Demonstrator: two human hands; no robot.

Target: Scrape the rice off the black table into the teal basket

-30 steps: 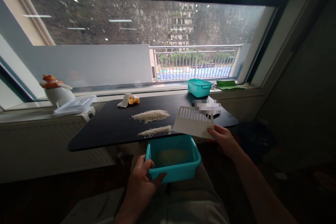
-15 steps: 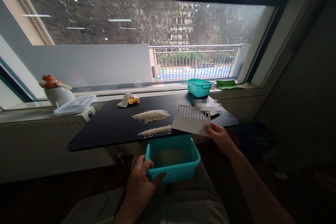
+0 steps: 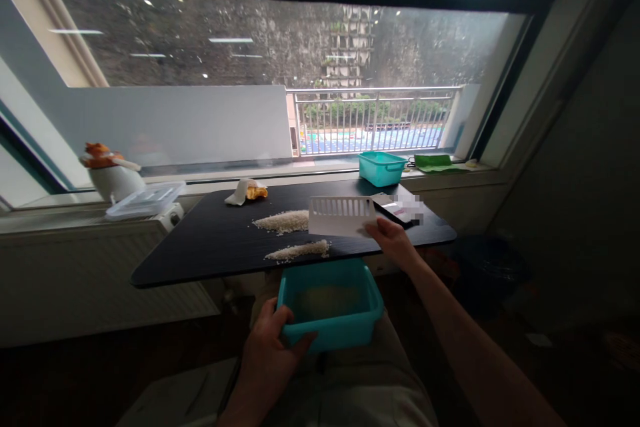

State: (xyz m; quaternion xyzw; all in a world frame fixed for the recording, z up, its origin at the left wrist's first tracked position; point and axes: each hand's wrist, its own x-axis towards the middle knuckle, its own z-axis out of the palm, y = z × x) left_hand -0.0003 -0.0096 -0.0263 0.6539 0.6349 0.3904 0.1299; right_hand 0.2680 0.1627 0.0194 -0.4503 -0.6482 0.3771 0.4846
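Head view, as I read it from my remote station. My left hand (image 3: 270, 350) grips the near left corner of a teal bin (image 3: 343, 333), thumb along its front wall, fingers over the rim; pale material (image 3: 327, 300) lies on the bin's floor. My right hand (image 3: 397, 240) pinches a white slotted scraper (image 3: 337, 225) by its right end, slots uppermost. Left of the right hand, the larger rice heap (image 3: 280, 221) is partly hidden behind the scraper; whether they touch, I cannot tell. Nearer me, left of and slightly below the right hand, the narrower rice strip (image 3: 300, 251) lies close to the edge of the black table (image 3: 200, 240). Beyond the right hand sit a flat, partly blurred item (image 3: 393, 209) and, farther off, a second teal bin (image 3: 384, 177).
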